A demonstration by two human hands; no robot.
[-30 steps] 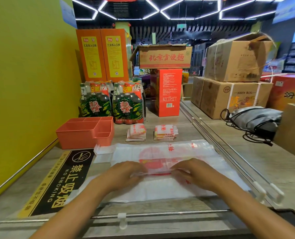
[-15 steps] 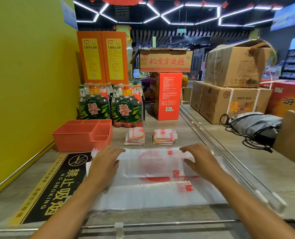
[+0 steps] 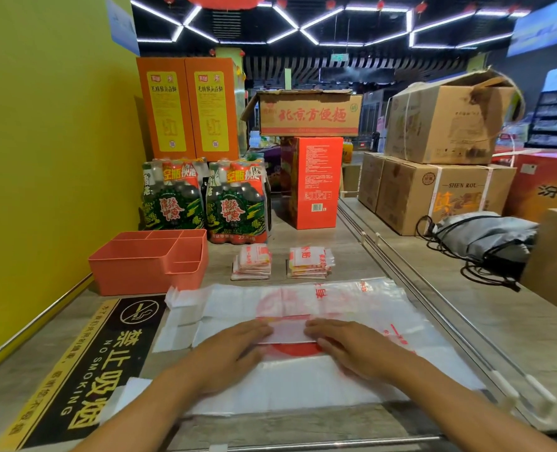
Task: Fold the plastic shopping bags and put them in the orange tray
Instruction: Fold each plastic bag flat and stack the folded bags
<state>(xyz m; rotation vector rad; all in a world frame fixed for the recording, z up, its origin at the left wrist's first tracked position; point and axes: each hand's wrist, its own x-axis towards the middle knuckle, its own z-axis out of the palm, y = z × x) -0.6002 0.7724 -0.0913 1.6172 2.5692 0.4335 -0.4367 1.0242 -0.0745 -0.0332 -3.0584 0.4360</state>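
A clear plastic shopping bag (image 3: 306, 301) with red print lies flat across the counter, its handles pointing left. My left hand (image 3: 228, 350) and my right hand (image 3: 345, 345) press flat on its middle, fingertips facing each other across a fold line. Two piles of folded bags stand beyond it, one (image 3: 252, 262) on the left and one (image 3: 309, 262) on the right. The orange tray (image 3: 146, 272), divided into compartments, stands at the left with nothing visible inside.
Two shrink-wrapped bottle packs (image 3: 205, 200) and a red carton (image 3: 316, 181) stand behind the piles. A yellow wall (image 3: 48, 158) runs along the left. A metal rail (image 3: 401, 265) borders the counter on the right, with cardboard boxes (image 3: 433, 190) and a grey drawstring bag (image 3: 489, 236) beyond.
Half a second ago both hands were apart at the bag's far edge. They have drawn back toward me and come together at the bag's middle, where the bag now lies folded over.
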